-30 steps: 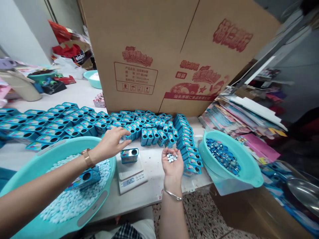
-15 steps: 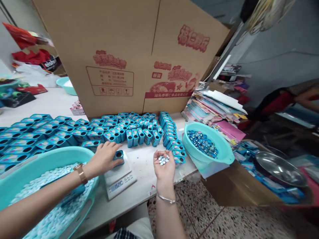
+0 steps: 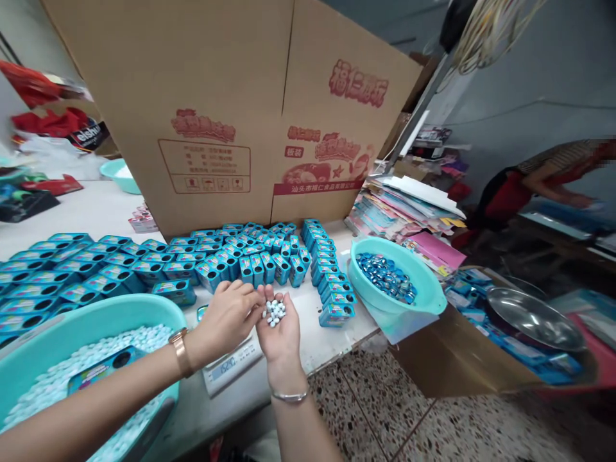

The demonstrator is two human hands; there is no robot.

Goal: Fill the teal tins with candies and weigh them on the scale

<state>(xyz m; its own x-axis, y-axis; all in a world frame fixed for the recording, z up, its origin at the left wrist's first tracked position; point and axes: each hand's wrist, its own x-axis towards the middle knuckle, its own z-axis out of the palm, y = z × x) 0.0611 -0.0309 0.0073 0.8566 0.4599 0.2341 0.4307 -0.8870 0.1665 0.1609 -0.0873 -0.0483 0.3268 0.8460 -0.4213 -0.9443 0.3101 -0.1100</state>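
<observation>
My right hand point(image 3: 280, 332) lies palm up over the table's front edge, cupped round a small heap of white and blue candies point(image 3: 274, 312). My left hand point(image 3: 227, 319) is beside it, fingers curled together with the tips at the edge of that heap; what they pinch is hidden. Under my left hand sits a small white scale point(image 3: 231, 367), mostly covered, its display showing. Rows of blue tins point(image 3: 120, 269) with round holes cover the table just behind both hands.
A large teal basin point(image 3: 96, 309) of white candies, with one tin lying in it, is at the near left. A teal bowl point(image 3: 426, 301) of blue lids stands right. A big cardboard box point(image 3: 216, 96) is behind, printed sheets point(image 3: 409, 205) and a steel bowl point(image 3: 534, 317) at the right. Another person point(image 3: 543, 173) bends at the far right.
My left hand left the tin on the scale and moved right to the candies in my right palm. My right hand shifted left toward it. The view drifted slightly.
</observation>
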